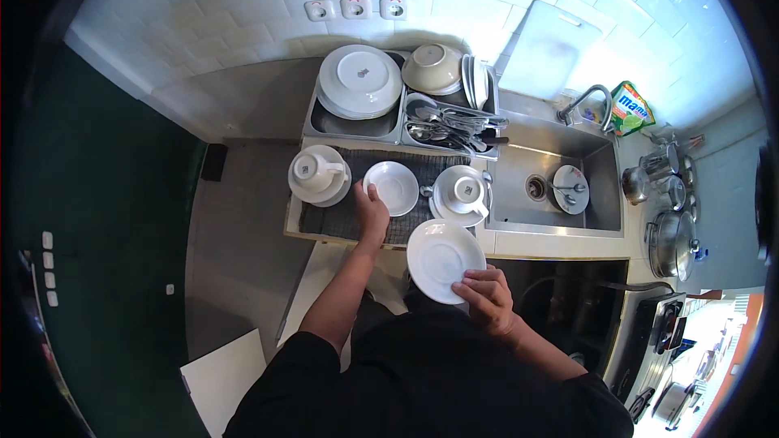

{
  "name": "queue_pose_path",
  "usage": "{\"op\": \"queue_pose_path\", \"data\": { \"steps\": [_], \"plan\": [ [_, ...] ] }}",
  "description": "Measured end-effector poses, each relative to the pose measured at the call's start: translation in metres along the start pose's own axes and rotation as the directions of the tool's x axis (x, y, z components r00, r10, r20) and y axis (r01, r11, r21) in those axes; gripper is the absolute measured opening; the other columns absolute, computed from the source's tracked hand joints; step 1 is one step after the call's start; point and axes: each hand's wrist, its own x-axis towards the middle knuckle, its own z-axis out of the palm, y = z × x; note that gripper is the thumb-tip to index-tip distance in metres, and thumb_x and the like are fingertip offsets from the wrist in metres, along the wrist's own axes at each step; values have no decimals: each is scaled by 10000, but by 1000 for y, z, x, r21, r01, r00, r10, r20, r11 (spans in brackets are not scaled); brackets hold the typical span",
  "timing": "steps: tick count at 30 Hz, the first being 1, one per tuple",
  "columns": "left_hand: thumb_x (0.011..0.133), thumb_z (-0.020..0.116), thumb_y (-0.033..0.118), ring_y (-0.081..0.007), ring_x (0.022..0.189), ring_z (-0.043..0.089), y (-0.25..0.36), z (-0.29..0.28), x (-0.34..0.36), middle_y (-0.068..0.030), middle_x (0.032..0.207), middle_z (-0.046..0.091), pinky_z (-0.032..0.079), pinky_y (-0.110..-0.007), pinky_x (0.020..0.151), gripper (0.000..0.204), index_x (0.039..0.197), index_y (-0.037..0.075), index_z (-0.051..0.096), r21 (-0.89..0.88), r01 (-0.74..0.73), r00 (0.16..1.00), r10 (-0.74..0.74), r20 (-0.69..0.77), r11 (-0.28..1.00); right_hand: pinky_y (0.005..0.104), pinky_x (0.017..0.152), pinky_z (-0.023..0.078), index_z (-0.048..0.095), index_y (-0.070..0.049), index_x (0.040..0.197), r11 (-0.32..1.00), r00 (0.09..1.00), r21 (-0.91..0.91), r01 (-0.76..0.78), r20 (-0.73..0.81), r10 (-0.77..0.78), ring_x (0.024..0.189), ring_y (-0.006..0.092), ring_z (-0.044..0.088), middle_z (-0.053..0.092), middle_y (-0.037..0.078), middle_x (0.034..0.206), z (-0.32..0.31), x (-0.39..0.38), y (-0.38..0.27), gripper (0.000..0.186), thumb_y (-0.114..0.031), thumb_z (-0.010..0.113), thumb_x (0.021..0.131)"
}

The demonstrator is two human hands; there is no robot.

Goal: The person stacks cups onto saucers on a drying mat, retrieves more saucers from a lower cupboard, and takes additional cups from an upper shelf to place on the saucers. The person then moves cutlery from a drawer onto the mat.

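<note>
My right hand [489,302] is closed on the rim of a white saucer [438,255], held tilted in front of the counter edge. On the dark woven mat [342,223] lies a small white bowl [393,186]; my left hand [372,215] grips its left rim, thumb over the edge. To the left stands an upside-down white cup [308,165] on stacked saucers [329,195]. Right of the bowl, another upturned cup [468,189] rests on saucers [442,204] with spoons beside it.
Behind the mat, metal trays [349,126] hold white plates [369,85], a cream bowl [430,69] and cutlery [454,126]. At right is a steel sink [519,215] with a plate [571,203] and spoons, under a faucet [596,91]. Pots [673,245] and a stove [649,341] stand farther right.
</note>
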Motion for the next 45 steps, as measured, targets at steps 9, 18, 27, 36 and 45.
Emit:
{"op": "queue_pose_path", "data": {
  "steps": [9, 18, 27, 36, 45],
  "plan": [
    [1072, 534, 153, -481, 1172, 576, -11, -4, 9, -277, 1231, 620, 460, -543, 1007, 356, 1391, -5, 512, 128, -240, 971, 239, 24, 962, 426, 930, 576, 745, -94, 1231, 999, 999, -17, -49, -10, 49, 1105, 305, 669, 660, 66, 1127, 14, 27, 10, 509, 4, 821, 737],
    [1024, 597, 126, -329, 1179, 593, -30, -45, -5, -240, 1344, 508, 519, -464, 1025, 586, 1563, -4, 407, 164, -300, 950, 277, 146, 940, 427, 920, 571, 731, -103, 1263, 989, 997, -145, 0, -75, -11, 1105, 304, 661, 655, 75, 1120, 20, 76, 10, 534, 61, 745, 755],
    [1061, 443, 623, -338, 1320, 577, 23, -101, -33, -199, 1508, 524, 461, -513, 1127, 744, 1595, 107, 400, -533, 486, 743, -6, 670, 693, 407, 955, 571, 735, -81, 1259, 995, 996, -78, 59, 76, -53, 1113, 292, 673, 683, 68, 1124, 15, 114, -18, 522, 45, 731, 752],
    [902, 314, 922, -416, 1426, 487, 161, -156, -32, -176, 1611, 455, 440, -636, 1121, 1042, 1676, 227, 270, -252, 964, 258, 504, 824, -82, 530, 1102, 399, 704, -139, 1298, 978, 953, -59, 202, 243, -182, 1206, 225, 628, 649, 48, 1177, 18, 141, -41, 477, -126, 730, 823],
    [894, 390, 880, -537, 1394, 467, 152, -165, -42, -294, 1553, 434, 533, -703, 977, 951, 1655, 317, 298, -123, 989, 146, 627, 765, -80, 495, 1077, 495, 720, -96, 1270, 980, 857, 79, 184, 475, -199, 1256, 334, 621, 650, 115, 1303, -71, 232, -82, 452, -174, 798, 831]
  ]
}}
